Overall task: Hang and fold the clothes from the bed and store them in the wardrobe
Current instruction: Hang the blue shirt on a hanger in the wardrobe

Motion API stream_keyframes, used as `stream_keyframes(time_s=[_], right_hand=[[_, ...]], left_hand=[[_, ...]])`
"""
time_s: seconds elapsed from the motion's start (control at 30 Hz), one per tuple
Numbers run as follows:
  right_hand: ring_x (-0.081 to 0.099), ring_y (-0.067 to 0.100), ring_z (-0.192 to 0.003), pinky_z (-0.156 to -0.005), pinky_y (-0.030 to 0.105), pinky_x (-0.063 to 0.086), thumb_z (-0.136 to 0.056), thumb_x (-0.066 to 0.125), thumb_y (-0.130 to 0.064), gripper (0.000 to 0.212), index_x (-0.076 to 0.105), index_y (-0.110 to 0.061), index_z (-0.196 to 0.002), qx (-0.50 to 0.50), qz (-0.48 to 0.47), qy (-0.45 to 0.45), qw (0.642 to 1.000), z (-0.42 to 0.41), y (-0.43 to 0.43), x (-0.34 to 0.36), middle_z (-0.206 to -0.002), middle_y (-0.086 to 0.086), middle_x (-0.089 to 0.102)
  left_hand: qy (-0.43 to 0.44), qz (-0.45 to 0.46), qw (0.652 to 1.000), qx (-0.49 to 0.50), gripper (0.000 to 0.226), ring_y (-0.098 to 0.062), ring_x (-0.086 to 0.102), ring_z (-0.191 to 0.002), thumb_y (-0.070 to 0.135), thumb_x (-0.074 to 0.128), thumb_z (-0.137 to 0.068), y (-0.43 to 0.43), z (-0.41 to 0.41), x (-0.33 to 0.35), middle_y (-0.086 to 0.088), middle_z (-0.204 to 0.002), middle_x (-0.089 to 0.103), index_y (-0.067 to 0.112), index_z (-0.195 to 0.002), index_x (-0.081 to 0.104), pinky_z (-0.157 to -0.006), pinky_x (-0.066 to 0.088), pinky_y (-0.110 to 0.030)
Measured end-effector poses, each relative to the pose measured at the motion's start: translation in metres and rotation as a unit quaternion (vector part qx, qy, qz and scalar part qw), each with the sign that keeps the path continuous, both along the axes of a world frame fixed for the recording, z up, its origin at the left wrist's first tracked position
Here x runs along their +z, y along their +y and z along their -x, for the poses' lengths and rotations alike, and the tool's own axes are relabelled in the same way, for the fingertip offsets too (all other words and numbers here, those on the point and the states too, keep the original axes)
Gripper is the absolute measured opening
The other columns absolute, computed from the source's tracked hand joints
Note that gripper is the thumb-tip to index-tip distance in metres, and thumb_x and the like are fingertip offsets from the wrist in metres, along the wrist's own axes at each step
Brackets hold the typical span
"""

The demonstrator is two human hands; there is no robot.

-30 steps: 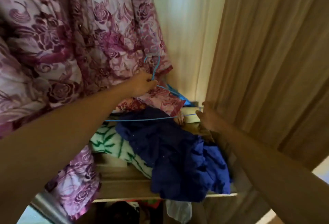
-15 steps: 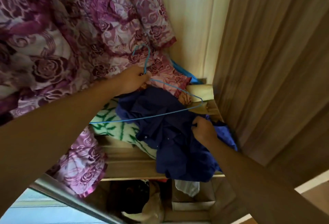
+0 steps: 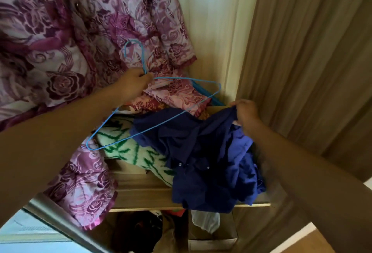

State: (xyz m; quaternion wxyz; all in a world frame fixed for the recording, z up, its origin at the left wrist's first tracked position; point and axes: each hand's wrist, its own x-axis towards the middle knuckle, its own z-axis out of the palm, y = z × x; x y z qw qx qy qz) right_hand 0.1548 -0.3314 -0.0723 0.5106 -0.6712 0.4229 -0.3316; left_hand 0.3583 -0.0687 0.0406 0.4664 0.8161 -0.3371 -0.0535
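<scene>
Left hand grips thin blue wire hanger at its neck. Right hand pinches crumpled dark-blue fabric garment, possibly a shirt.

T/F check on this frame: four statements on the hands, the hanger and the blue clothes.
1. The left hand grips the hanger just below its hook. True.
2. The right hand holds nothing. False: its fingers pinch an edge of the navy garment and lift it.
3. The navy garment is already on the hanger. False: it lies heaped on the shelf, and the hanger is bare.
4. A green-and-white cloth lies on the shelf, left of the navy garment. True.
</scene>
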Motion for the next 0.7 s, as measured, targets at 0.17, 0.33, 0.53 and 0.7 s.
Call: stream_keyframes(time_s=[0.17,0.33,0.53,0.7], right_hand=[[0.059,0.036,-0.110,-0.091,0.038,0.048,-0.081,0.044,0.017,0.042,0.065,0.008,-0.117,0.146,0.318,0.161,0.923,0.020,0.000,0.028,-0.119,0.025,0.064],[0.056,0.042,-0.097,-0.074,0.048,0.048,-0.090,0.052,0.003,0.014,0.060,0.005,-0.101,0.113,0.525,0.305,0.786,0.031,-0.012,0.051,-0.108,0.025,0.054],[0.054,0.046,-0.110,-0.078,0.041,0.041,-0.102,0.046,-0.025,0.026,0.055,-0.002,-0.111,0.014,0.366,0.223,0.903,0.020,-0.023,0.086,-0.119,0.028,0.057],[0.061,0.038,-0.095,-0.070,0.034,0.039,-0.103,0.044,-0.017,0.012,0.049,-0.009,-0.096,0.021,0.293,0.118,0.949,0.013,-0.016,0.114,-0.096,0.017,0.061]], left_hand=[[-0.024,0.014,1.000,0.004,0.031,-0.017,0.038,-0.048,0.024,0.052,-0.104,-0.001,0.006,0.011,-0.006,-0.058,0.046,0.005,-0.083,0.065,-0.049,0.029,-0.028],[-0.005,0.044,0.999,-0.003,0.035,-0.014,0.034,-0.039,0.029,0.053,-0.103,0.003,0.004,0.016,-0.004,-0.052,0.042,0.018,-0.071,0.064,-0.045,0.024,-0.024],[0.056,0.088,0.995,-0.005,0.034,-0.006,0.031,-0.031,0.026,0.050,-0.103,0.007,0.009,0.025,0.007,-0.043,0.039,0.014,-0.073,0.062,-0.035,0.023,-0.016],[0.054,0.135,0.989,-0.023,0.027,-0.008,0.032,-0.036,0.025,0.051,-0.104,-0.004,0.024,0.029,0.005,-0.051,0.036,0.019,-0.080,0.060,-0.039,0.024,-0.019]])
